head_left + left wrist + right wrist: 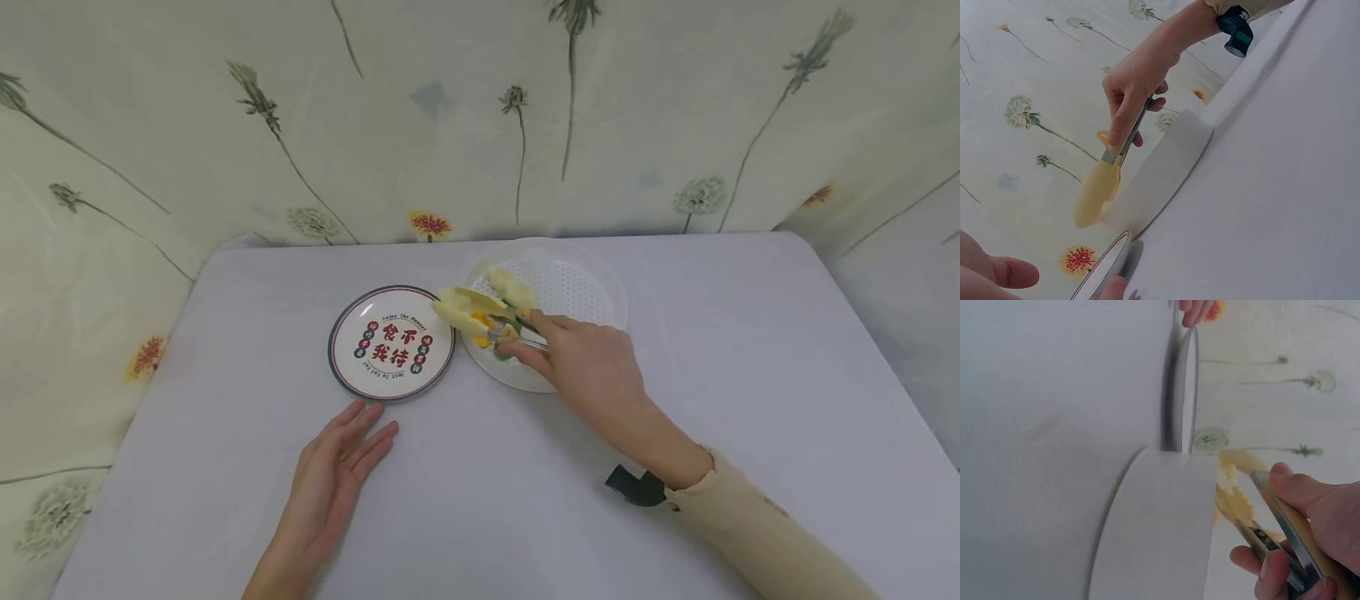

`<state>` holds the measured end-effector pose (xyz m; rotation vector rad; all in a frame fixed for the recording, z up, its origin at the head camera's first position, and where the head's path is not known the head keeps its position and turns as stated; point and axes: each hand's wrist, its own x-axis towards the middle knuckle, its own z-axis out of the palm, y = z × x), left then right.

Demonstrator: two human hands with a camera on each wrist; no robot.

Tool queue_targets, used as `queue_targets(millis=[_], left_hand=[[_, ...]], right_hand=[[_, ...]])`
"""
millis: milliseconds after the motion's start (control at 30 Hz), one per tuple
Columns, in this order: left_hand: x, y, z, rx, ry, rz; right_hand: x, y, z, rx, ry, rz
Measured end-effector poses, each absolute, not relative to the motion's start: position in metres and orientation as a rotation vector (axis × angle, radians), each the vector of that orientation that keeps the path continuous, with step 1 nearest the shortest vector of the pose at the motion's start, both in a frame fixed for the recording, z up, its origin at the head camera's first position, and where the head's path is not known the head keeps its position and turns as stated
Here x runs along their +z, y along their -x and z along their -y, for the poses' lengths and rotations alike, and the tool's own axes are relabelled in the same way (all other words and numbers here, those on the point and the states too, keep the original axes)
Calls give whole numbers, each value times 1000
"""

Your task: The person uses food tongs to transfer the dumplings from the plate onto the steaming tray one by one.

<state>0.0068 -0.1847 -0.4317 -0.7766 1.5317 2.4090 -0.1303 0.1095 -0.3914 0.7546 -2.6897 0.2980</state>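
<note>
My right hand [592,358] grips a pair of metal tongs [1094,194] with pale yellow scoop-shaped heads. The heads hang over the left rim of a round white basket [581,279] and reach the plate's right edge. Something pale yellow shows between them in the right wrist view; its kind is unclear. Inside the basket lie a pale yellow piece [512,287] and some green and orange pieces, partly covered by the tongs. My left hand [330,475] has its fingers extended, fingertips at the near rim of a white plate [352,321] with a dark border and red characters.
A white cloth covers the table [750,350]. Behind it hangs a flower-printed curtain [465,150]. The basket's tall smooth wall [1160,531] stands right beside the low plate. A dark device [637,486] is strapped at my right wrist.
</note>
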Motion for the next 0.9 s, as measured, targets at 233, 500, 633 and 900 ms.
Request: queue_targets(millis=[233,500,633,900], left_hand=[[-431,-5,186,2383,775,-1533],[-430,-5,186,2385,778,-1517],[-430,-5,186,2382,776,-1527],[-430,-6,185,2384,782,-1516]], right_hand=[[-390,125,-125,404,-731,2676],[-383,123,-139,425,-708,2635],[-382,123,-150,414,-680,2617],[-385,122,-171,374,-618,2645]])
